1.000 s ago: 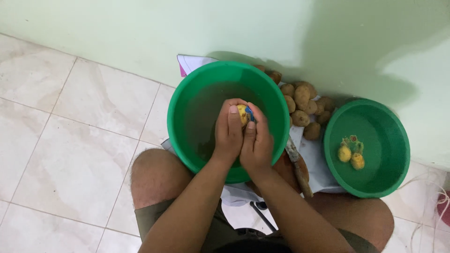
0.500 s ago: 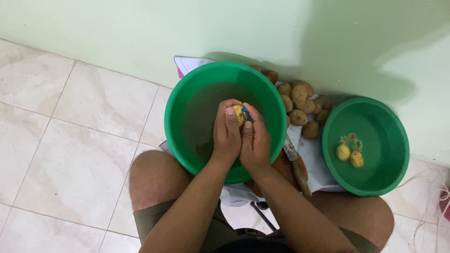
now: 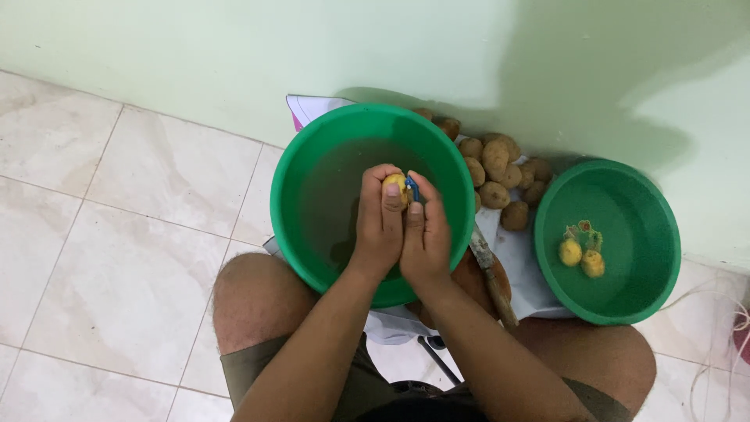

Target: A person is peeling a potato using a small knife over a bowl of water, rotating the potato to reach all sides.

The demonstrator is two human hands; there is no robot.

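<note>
Both hands (image 3: 402, 227) hold a yellow potato (image 3: 394, 184) over a green basin (image 3: 297, 168).

A pale green wall (image 3: 195, 55) runs across the top, plain and unbroken, meeting the floor (image 3: 117, 258) along a slanting line. The floor is laid with large glossy cream tiles with faint marbling and thin dark grout lines. A broad soft shadow (image 3: 594, 94) darkens the wall's right half. Light is even and diffuse.
</note>
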